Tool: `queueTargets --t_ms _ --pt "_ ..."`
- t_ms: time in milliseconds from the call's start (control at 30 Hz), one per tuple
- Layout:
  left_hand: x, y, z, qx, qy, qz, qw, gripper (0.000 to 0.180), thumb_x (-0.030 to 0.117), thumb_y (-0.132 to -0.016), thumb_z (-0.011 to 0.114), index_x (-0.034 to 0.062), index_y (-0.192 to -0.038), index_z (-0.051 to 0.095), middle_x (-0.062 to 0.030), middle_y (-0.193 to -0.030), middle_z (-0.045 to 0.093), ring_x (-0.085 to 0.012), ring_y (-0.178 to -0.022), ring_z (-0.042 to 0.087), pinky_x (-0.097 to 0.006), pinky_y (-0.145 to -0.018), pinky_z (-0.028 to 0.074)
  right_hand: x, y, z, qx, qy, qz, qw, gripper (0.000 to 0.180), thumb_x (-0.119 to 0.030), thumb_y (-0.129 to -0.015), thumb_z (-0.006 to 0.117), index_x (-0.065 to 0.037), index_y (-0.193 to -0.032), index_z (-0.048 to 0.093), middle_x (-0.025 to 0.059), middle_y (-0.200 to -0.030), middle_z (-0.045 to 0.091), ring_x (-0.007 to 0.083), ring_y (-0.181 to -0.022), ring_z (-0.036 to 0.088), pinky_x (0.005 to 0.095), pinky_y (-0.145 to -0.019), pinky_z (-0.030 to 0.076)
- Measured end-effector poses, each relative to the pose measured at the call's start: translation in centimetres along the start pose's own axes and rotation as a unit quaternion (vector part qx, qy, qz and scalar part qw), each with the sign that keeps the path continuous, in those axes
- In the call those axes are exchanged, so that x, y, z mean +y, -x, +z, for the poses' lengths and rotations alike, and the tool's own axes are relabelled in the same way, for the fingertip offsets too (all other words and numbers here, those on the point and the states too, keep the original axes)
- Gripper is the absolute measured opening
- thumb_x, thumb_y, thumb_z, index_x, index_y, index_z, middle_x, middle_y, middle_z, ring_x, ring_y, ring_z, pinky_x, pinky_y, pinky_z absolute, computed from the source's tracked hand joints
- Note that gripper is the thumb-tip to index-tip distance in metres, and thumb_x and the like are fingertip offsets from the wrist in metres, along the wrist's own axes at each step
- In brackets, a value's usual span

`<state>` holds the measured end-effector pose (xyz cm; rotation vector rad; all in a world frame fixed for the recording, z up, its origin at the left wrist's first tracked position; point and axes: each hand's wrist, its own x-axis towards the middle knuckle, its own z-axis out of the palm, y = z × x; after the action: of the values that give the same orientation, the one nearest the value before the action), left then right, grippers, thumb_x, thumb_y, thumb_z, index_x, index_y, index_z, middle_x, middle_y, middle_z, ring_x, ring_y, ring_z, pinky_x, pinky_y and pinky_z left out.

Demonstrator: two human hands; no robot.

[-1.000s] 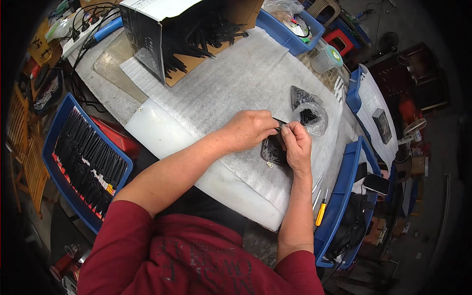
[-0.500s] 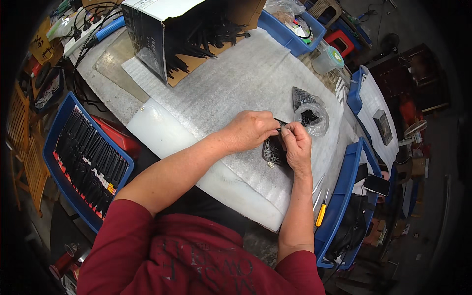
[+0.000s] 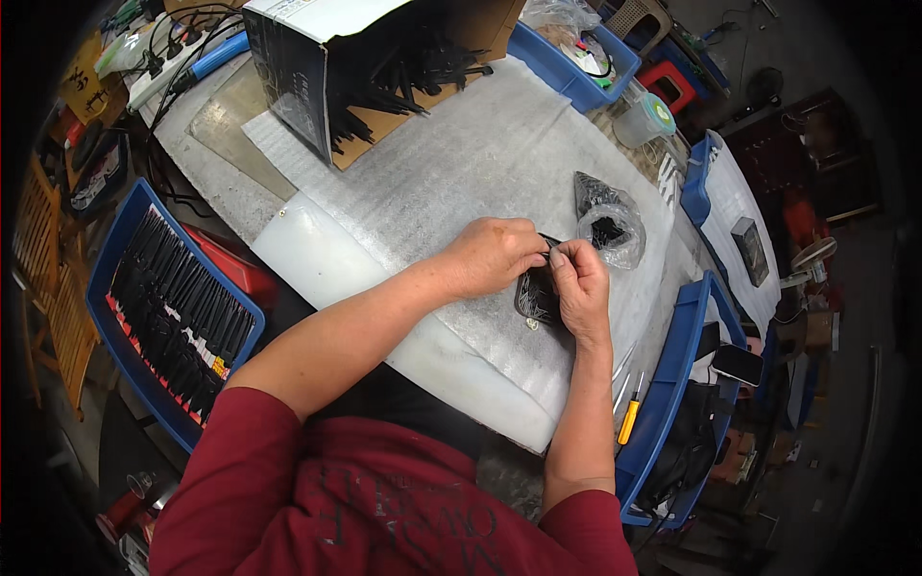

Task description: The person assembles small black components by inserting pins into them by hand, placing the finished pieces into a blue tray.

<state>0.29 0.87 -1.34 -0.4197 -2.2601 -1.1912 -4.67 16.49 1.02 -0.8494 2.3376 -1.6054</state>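
Note:
My left hand point(image 3: 495, 255) and my right hand point(image 3: 583, 288) meet over the table, with the fingertips of both pinched together. Between them is a small dark piece point(image 3: 550, 242), mostly hidden by the fingers, so its kind cannot be made out. Just under the hands lies a dark shallow holder point(image 3: 534, 298) with thin silvery bits in it, partly covered by my right hand. A tiny pale metal piece point(image 3: 532, 324) sits at its near edge. Beyond my right hand rests an opened clear plastic bag point(image 3: 624, 248) with small black parts inside.
An open carton point(image 3: 288, 106) of long black parts lies on its side at the back. Blue bins stand left point(image 3: 257, 317) and right point(image 3: 629, 470); the left one holds rows of black pieces. A yellow-handled screwdriver point(image 3: 628, 422) lies by the right bin. White foam sheet point(image 3: 432, 182) covers the table.
The whole view has shifted very slightly. Both hands keep the same pinch at the same spot, and nothing else has visibly moved.

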Motion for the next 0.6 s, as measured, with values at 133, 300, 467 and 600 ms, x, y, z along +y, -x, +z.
queueTargets --t_ms 133,300,467,600 --pt "0.15 -0.04 -0.14 0.006 -0.038 0.019 0.999 0.010 0.010 -0.069 0.064 0.0026 -0.075 0.059 -0.0071 -0.070 0.056 -0.0233 -0.061 0.057 -0.032 -0.053 0.046 -0.09 -0.06 0.20 0.002 0.000 0.009 1.000 0.013 -0.010 -0.081 0.053 0.001 -0.075 0.051 0.0011 -0.062 0.049 0.0073 -0.058 0.041 0.0226 -0.052 0.036" --pt "0.32 -0.04 -0.10 0.013 -0.065 0.012 0.998 0.010 0.010 -0.069 0.064 0.0031 -0.074 0.059 -0.0067 -0.068 0.055 -0.0228 -0.060 0.057 -0.031 -0.052 0.046 -0.17 -0.20 0.46 -0.001 -0.102 0.054 0.993 0.016 -0.013 -0.085 0.049 -0.001 -0.075 0.050 -0.0028 -0.061 0.045 0.0045 -0.054 0.036 0.0191 -0.047 0.031" --pt "0.35 -0.05 -0.08 0.026 -0.045 -0.007 0.999 0.011 0.010 -0.069 0.064 0.0027 -0.075 0.059 -0.0069 -0.069 0.056 -0.0231 -0.061 0.057 -0.031 -0.052 0.046 -0.29 -0.07 0.10 0.001 -0.142 0.043 0.989 0.015 -0.013 -0.086 0.048 -0.001 -0.078 0.050 -0.0036 -0.064 0.044 0.0031 -0.054 0.036 0.0174 -0.047 0.030" --pt "0.30 0.04 0.01 0.016 -0.032 -0.010 0.999 0.011 0.011 -0.070 0.064 0.0025 -0.076 0.059 -0.0073 -0.071 0.056 -0.0234 -0.062 0.057 -0.032 -0.053 0.046 -0.34 0.08 0.39 0.000 -0.082 0.013 0.997 0.011 -0.010 -0.083 0.051 0.000 -0.079 0.050 -0.0023 -0.065 0.046 0.0035 -0.060 0.040 0.0178 -0.052 0.034"
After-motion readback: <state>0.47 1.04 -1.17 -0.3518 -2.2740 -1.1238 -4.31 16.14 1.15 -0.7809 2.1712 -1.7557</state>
